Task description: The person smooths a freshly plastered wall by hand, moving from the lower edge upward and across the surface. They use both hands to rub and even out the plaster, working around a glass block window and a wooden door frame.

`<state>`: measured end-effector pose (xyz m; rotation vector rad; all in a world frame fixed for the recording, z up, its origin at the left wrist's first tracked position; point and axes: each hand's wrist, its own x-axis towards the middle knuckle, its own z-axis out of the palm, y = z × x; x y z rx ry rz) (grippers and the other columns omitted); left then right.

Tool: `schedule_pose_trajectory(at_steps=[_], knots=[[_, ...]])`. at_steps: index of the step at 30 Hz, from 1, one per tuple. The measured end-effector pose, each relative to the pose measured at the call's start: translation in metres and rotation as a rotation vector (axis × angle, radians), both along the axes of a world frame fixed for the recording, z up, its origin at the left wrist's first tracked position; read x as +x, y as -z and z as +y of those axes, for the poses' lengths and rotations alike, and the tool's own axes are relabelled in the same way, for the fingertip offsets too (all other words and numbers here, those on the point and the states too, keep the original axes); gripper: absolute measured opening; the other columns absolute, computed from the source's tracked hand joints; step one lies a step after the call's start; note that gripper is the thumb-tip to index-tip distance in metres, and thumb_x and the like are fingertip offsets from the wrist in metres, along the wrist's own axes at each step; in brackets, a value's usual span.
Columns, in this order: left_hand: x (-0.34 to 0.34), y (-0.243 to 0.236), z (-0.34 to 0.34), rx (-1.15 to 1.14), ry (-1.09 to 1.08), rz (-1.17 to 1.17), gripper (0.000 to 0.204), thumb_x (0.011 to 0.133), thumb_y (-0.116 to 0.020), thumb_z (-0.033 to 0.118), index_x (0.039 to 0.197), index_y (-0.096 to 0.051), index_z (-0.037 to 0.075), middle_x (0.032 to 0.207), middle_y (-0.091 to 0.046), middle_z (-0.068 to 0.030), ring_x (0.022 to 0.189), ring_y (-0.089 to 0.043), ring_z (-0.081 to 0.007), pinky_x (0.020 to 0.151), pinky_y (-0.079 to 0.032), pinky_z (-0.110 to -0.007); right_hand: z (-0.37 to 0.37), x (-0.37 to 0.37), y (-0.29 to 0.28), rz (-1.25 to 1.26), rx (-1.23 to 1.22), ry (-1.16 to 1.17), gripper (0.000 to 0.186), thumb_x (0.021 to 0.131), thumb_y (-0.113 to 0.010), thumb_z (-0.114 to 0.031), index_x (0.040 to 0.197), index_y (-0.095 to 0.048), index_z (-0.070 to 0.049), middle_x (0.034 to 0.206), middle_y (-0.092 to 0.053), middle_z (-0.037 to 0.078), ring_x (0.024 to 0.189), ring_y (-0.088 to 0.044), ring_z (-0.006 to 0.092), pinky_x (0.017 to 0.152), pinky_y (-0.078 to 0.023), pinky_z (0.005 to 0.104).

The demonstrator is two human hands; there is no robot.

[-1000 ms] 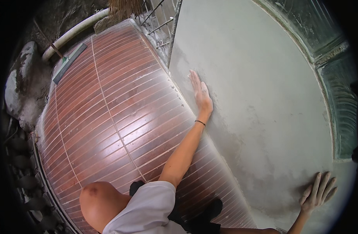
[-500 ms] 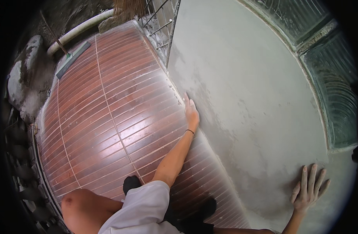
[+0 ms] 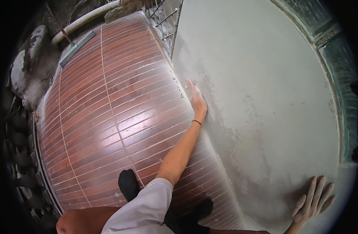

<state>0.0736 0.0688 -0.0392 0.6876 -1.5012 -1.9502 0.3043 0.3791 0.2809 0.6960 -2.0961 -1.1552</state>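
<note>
The left arm point(image 3: 181, 155) stretches forward, its left hand point(image 3: 198, 100) against the grey wall point(image 3: 260, 78) beside the red tiled floor point(image 3: 85, 97), fingers nearly together, while the right hand point(image 3: 309, 204) rests empty on the wall's lower right, fingers spread.

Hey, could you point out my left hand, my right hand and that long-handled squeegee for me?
Left hand point(image 3: 197, 100): head view, middle of the hand.
Right hand point(image 3: 309, 207): head view, below the spread fingers.
Squeegee point(image 3: 78, 49): head view, middle of its long head.
</note>
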Motion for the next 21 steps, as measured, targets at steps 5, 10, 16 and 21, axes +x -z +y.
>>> schedule_pose_trajectory(at_steps=[5, 10, 16, 21], knots=[[0.012, -0.037, 0.031, -0.449, 0.014, 0.294, 0.055, 0.104, -0.027, 0.022, 0.152, -0.015, 0.000, 0.160, -0.011, -0.0170, 0.148, -0.005, -0.0366, 0.120, -0.007, -0.041, 0.002, -0.001, 0.000, 0.008, -0.003, -0.034, 0.048, 0.100, -0.030, -0.028, 0.127, -0.062, -0.003, 0.136, -0.057, 0.014, 0.134, -0.042, 0.0407, 0.116, -0.016, 0.0535], [0.031, -0.041, 0.046, -0.499, 0.026, 0.394, 0.054, 0.103, -0.026, 0.022, 0.152, -0.017, -0.001, 0.160, -0.014, -0.0183, 0.148, -0.008, -0.0355, 0.120, -0.008, -0.042, 0.000, 0.003, -0.001, -0.006, 0.001, 0.019, 0.048, 0.100, -0.030, -0.028, 0.126, -0.062, -0.004, 0.135, -0.057, 0.014, 0.134, -0.042, 0.0413, 0.116, -0.016, 0.0540], [-0.030, -0.050, -0.016, -0.227, -0.063, 0.185, 0.056, 0.104, -0.027, 0.024, 0.152, -0.014, -0.001, 0.160, -0.010, -0.0178, 0.149, -0.006, -0.0322, 0.121, -0.005, -0.041, -0.001, 0.003, 0.000, 0.001, -0.017, 0.031, 0.047, 0.100, -0.031, -0.027, 0.126, -0.063, -0.005, 0.135, -0.058, 0.012, 0.134, -0.043, 0.0412, 0.116, -0.016, 0.0539], [0.015, -0.067, 0.022, -0.419, 0.031, 0.228, 0.058, 0.104, -0.026, 0.024, 0.153, -0.009, 0.000, 0.161, -0.004, -0.0182, 0.149, -0.001, -0.0349, 0.120, -0.002, -0.045, -0.007, -0.001, 0.001, 0.000, -0.047, 0.019, 0.046, 0.100, -0.030, -0.028, 0.127, -0.063, -0.008, 0.134, -0.059, 0.010, 0.134, -0.043, 0.0391, 0.117, -0.015, 0.0531]])
